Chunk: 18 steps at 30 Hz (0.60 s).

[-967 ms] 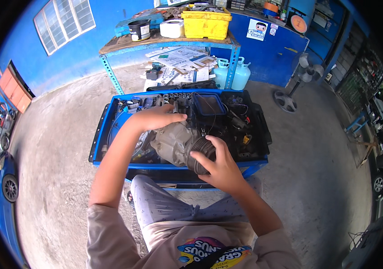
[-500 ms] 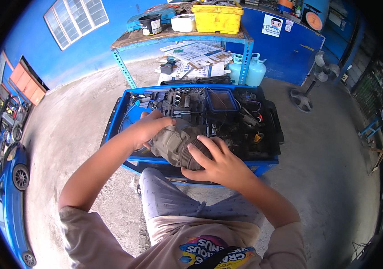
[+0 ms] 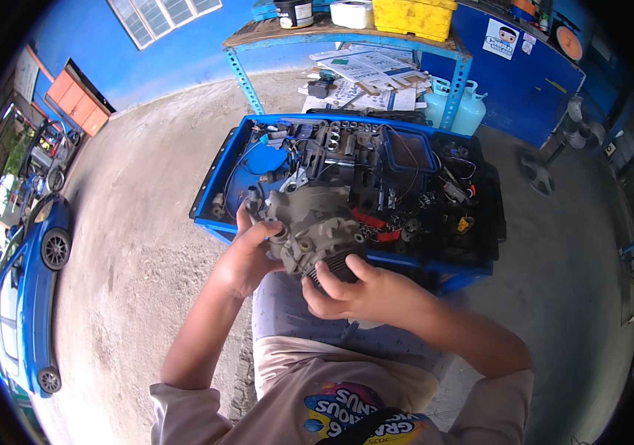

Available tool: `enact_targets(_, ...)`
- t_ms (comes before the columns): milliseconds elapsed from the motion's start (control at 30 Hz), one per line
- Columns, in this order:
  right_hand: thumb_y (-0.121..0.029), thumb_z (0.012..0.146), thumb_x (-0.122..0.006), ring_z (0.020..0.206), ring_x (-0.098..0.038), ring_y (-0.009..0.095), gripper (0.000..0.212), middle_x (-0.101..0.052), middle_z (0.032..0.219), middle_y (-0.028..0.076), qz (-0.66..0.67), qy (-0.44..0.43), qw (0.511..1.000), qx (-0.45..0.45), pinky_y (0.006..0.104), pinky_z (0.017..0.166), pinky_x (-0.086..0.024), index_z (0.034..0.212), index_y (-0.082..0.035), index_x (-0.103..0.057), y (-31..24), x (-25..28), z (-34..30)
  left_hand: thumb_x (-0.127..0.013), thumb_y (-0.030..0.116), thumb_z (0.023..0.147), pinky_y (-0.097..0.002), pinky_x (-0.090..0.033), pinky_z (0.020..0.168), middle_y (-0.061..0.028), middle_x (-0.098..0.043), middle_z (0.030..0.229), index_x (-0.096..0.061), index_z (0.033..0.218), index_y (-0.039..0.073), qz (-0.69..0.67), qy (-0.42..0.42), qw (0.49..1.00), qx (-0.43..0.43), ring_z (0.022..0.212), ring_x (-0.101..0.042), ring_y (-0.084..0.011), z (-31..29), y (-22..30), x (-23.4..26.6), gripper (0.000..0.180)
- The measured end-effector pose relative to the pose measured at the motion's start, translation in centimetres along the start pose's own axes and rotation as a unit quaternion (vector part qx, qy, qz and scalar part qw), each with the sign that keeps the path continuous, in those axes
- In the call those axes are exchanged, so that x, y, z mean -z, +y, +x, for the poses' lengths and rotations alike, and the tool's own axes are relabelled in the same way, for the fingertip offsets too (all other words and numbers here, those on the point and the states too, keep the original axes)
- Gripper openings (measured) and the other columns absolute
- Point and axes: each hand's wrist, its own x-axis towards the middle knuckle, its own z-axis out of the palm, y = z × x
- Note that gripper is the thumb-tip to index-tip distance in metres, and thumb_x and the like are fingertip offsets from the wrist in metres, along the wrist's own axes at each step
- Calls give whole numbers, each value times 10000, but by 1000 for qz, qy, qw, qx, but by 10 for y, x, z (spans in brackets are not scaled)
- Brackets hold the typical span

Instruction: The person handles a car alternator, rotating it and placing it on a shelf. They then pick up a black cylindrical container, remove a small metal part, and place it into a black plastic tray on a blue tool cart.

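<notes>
Both my hands hold a grey cast-metal compressor (image 3: 309, 211) with a black ribbed pulley (image 3: 335, 273), above the near edge of a blue tool cart (image 3: 435, 265). My left hand (image 3: 244, 256) is closed on the left side of the body, thumb over a fitting there. Around the ribbed pulley at the lower right curl the fingers of my right hand (image 3: 365, 288). The compressor is tilted, its pulley toward me. Behind it the cart's top carries sockets (image 3: 335, 137), a blue-rimmed box (image 3: 409, 152), red-handled pieces (image 3: 369, 219) and loose parts.
Beyond the cart stands a blue metal bench (image 3: 346, 38) with a yellow crate (image 3: 413, 18) on it. Flattened cardboard (image 3: 369, 70) and light-blue gas cylinders (image 3: 465, 107) are under it. A floor fan (image 3: 539, 174) is at right, a blue car (image 3: 31, 289) at left.
The compressor has been turned, and more of its ports and fittings show. My left hand has shifted from its top to its left side. The view has swung, so the cart sits further right and higher.
</notes>
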Motion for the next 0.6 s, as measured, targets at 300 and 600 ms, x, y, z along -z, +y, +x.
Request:
enact_targets(300,-352,862,-594,1345,-343,185,495,-388,1388,-43,-29,10,999,31,405,1014,-380,1321,-191,-501,7,-5,0,-707,238,795,-678,-477,890,-173,-371,1433,-108,1527,252,-81,46,996,-4,1238,-494,-420,-5,-16,-5,946)
enact_targets(600,-155,639,-786,1358,-287,172,702,-366,1362,-62,-33,-7,995,90,406,1017,-350,1282,-220,-512,-2,-4,-2,-709,308,796,-604,-505,936,-131,-572,1317,-419,1410,130,-125,-11,991,42,1161,-607,-348,-11,-34,12,702)
